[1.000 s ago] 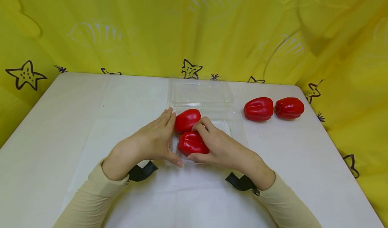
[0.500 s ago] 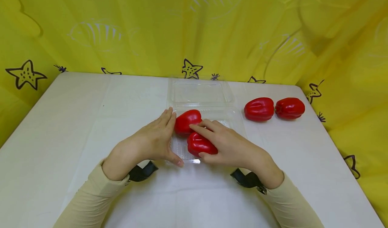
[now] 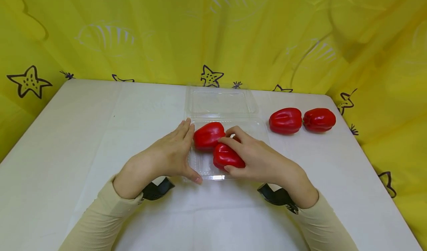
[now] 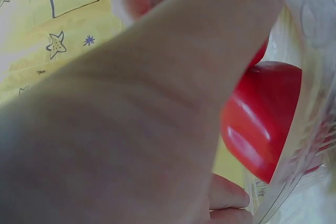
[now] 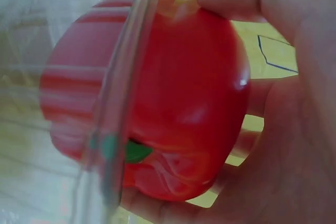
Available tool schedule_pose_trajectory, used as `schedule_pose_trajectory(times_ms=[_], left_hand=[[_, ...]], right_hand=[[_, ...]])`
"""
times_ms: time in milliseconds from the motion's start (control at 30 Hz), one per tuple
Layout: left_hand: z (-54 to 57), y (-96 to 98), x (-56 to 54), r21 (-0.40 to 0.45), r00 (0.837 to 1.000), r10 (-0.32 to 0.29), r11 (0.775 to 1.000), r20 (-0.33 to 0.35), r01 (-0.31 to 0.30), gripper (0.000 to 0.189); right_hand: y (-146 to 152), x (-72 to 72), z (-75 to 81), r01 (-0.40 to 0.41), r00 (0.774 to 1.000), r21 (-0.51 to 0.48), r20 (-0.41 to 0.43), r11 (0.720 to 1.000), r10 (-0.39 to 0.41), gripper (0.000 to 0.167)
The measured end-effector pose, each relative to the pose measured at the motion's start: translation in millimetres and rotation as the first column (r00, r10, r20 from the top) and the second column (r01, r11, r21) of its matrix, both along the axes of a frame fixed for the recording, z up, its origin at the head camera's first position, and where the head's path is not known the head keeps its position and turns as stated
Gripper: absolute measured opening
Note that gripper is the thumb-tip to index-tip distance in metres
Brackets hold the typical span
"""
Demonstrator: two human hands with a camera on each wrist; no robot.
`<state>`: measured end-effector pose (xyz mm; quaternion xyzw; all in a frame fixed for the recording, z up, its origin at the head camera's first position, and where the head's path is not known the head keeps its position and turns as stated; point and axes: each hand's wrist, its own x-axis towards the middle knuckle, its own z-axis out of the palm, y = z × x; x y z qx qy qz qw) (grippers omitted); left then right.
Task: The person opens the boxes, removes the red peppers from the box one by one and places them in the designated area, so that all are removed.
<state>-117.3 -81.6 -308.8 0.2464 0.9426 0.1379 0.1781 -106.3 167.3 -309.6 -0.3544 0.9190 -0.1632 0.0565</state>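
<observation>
A clear plastic clamshell container (image 3: pixel 260 126) lies open at mid-table with two red bell peppers in its base. My right hand (image 3: pixel 257 156) grips the nearer bell pepper (image 3: pixel 225 156), thumb on the near side and fingers over the top. In the right wrist view that pepper (image 5: pixel 194 77) shows a green stem, partly behind the clear wall. The other bell pepper (image 3: pixel 208 136) lies behind it to the left, overlapping it in the head view. My left hand (image 3: pixel 170 152) rests with straight fingers along the container's left side, its thumb at the front rim.
Two more red bell peppers, one (image 3: pixel 285 121) beside the other (image 3: pixel 319 119), lie on the white table (image 3: pixel 213 221) right of the container. The transparent lid (image 3: pixel 220 102) is folded back toward the yellow curtain (image 3: pixel 160 32) behind the table.
My right hand has moved to the right with the nearer bell pepper in its grip. The other pepper in the container has shifted slightly right. My left hand has stayed in place.
</observation>
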Motion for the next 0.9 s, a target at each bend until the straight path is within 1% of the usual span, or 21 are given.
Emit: schedule_pose_trajectory(times_ms=[167, 300, 433, 633, 900], left_hand=[[-0.1, -0.7, 1.2, 0.008, 1.000, -0.002, 1.000, -0.001, 0.002, 0.135], [0.1, -1.1, 1.4, 0.010, 1.000, -0.003, 1.000, 0.000, 0.003, 0.135], [0.3, -1.1, 1.1, 0.013, 1.000, -0.004, 1.000, 0.002, 0.004, 0.136], [0.5, -0.9, 0.8, 0.012, 1.000, -0.007, 1.000, 0.000, 0.007, 0.137], [0.1, -0.5, 0.5, 0.011, 1.000, -0.002, 1.000, 0.008, 0.002, 0.137]], right_hand=[[-1, -0.5, -0.6, -0.028, 1.000, -0.003, -0.007, 1.000, 0.028, 0.063], [1, -1.2, 1.0, -0.025, 1.000, -0.025, -0.014, 0.999, 0.024, 0.062], [4, -1.8, 2.6, -0.012, 1.000, -0.034, -0.003, 0.999, 0.012, 0.061], [10, -0.7, 7.2, 0.015, 1.000, -0.031, -0.024, 0.999, -0.016, 0.057], [19, 0.2, 13.2, 0.079, 0.996, 0.031, -0.033, 0.996, -0.078, 0.054]])
